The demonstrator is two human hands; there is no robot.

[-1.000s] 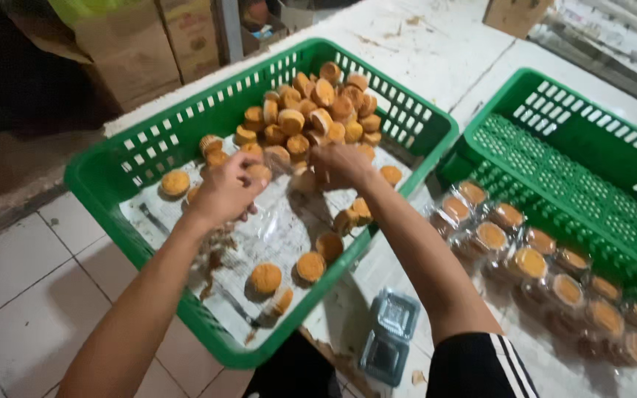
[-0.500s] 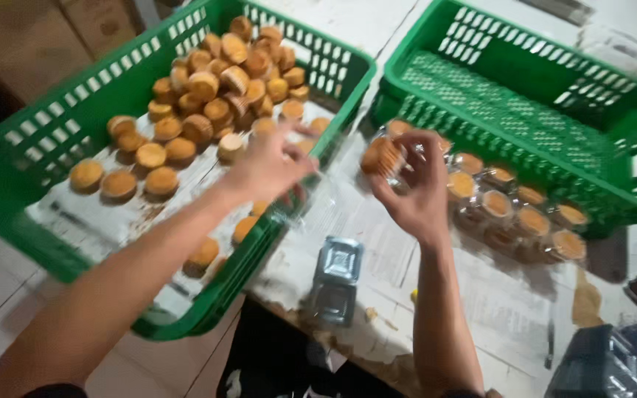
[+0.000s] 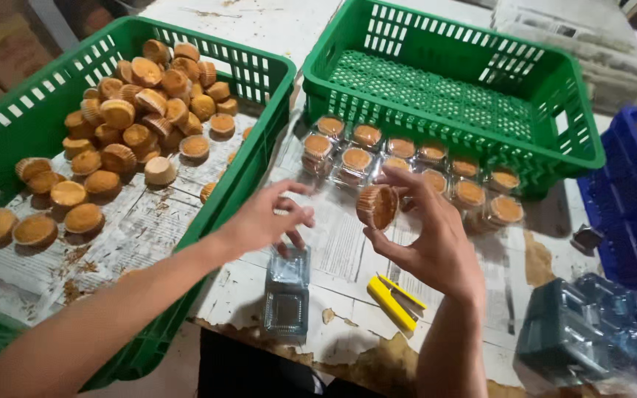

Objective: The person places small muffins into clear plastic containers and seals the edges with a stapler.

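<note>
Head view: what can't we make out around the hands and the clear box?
- Clear box: the left hand hangs above its far end, so whether they touch is unclear.
- Cake in the right hand: the fingers cover its far side.
- Blue crate: cut off by the right edge.
- Stack of clear boxes: blurred, count unclear.
- Left green crate: near corner cut off by the frame.

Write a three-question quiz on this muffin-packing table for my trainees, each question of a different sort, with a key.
1. True or false: the right hand holds a muffin.
2. Which thing lies under the left hand?
A. a clear plastic clamshell box
B. the yellow stapler
C. a spoon
3. Fill in: the loose muffins lie on newspaper in the left green crate; the right green crate is ____.

Key: 1 true; 2 A; 3 empty.
</note>
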